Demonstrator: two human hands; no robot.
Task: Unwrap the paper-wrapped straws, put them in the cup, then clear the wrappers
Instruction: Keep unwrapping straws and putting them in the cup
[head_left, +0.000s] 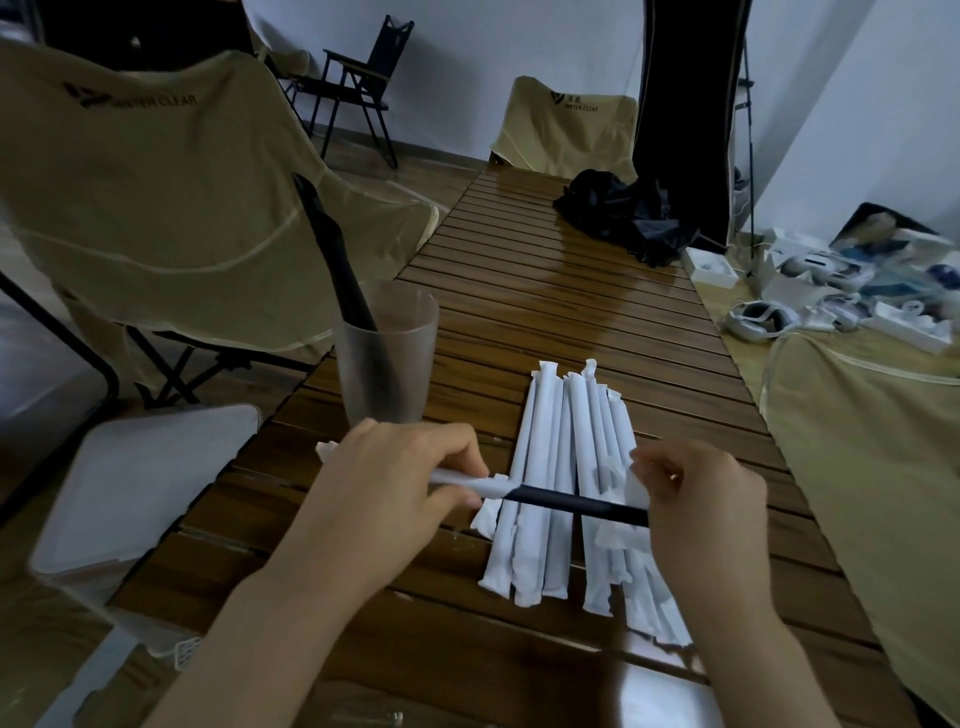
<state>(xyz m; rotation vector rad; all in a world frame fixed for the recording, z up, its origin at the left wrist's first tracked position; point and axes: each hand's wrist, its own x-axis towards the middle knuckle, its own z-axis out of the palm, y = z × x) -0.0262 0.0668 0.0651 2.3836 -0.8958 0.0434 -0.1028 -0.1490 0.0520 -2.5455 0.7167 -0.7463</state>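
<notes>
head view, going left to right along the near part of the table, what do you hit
grey plastic lid → frosted cup → left hand holding the paper wrapper → bared black straw → right hand

My left hand (387, 483) covers the wrapped end of the straw (571, 503); my right hand (696, 512) hides its bare tip. Both forearms run off the bottom edge. Beyond my left hand, the cup (387, 358) clouds the lower part of the straw inside. Under my right wrist the wrappers (649, 587) blur together.
</notes>
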